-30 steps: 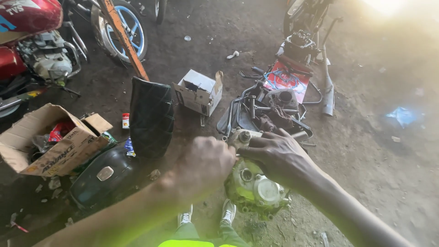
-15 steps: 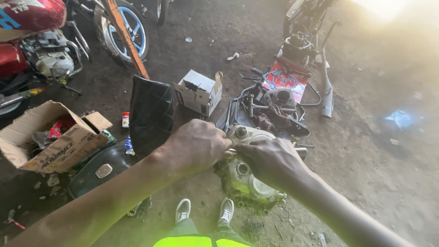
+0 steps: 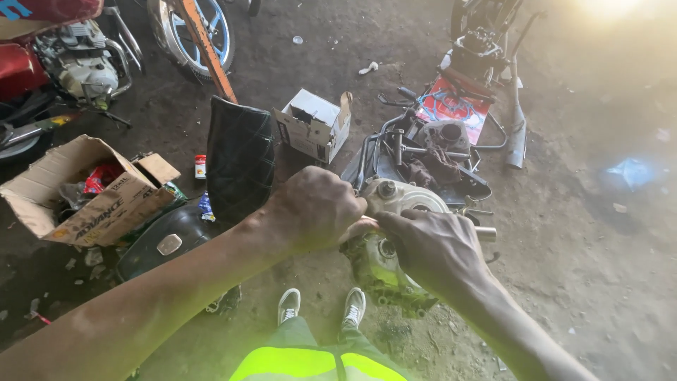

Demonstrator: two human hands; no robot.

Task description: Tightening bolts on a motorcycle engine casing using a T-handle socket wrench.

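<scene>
Grey shoes (image 3: 321, 305) at 6 o'clock. Centre: left hand (image 3: 317, 209) clenched, right hand (image 3: 430, 247) gripping a greasy cast-metal engine (image 3: 384, 268) above the dirt floor (image 3: 585, 268). Quilted black seat (image 3: 240, 159) at 10 o'clock; cardboard box (image 3: 314, 125) at 12 o'clock.

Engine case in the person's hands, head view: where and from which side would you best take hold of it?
Hedged: grip the engine case by its two flanks, one hand from each side, about where the left hand and right hand sit now. It stands on end on the dirt floor, rounded cover upward; the top carries protruding shafts, so the broad sides look steadier.
</scene>
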